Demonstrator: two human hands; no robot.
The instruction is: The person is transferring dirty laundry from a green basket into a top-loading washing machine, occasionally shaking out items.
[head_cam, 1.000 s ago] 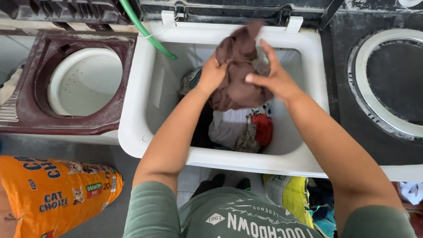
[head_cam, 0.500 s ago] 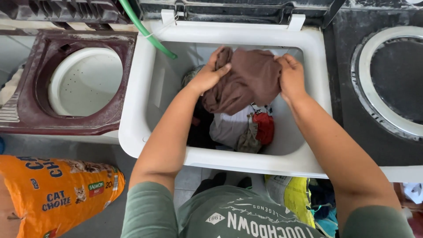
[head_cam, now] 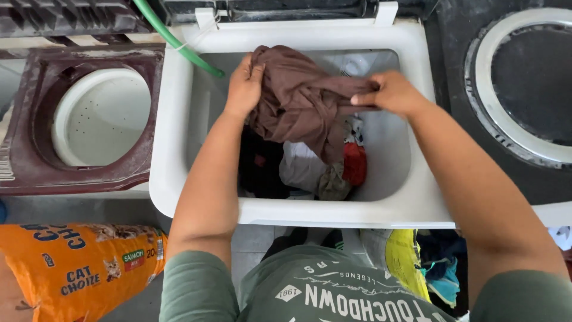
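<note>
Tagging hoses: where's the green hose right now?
Head view, upper left: the green hose runs diagonally down over the white wash tub's back-left corner, ending just left of the left hand.

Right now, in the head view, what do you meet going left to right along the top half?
Maroon spin tub with white drum → green hose → left hand → brown garment → right hand → round white-rimmed opening.

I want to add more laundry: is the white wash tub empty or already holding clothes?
Holding clothes. Inside the white wash tub lie white, red and dark garments, below the brown garment held by both hands.
</note>
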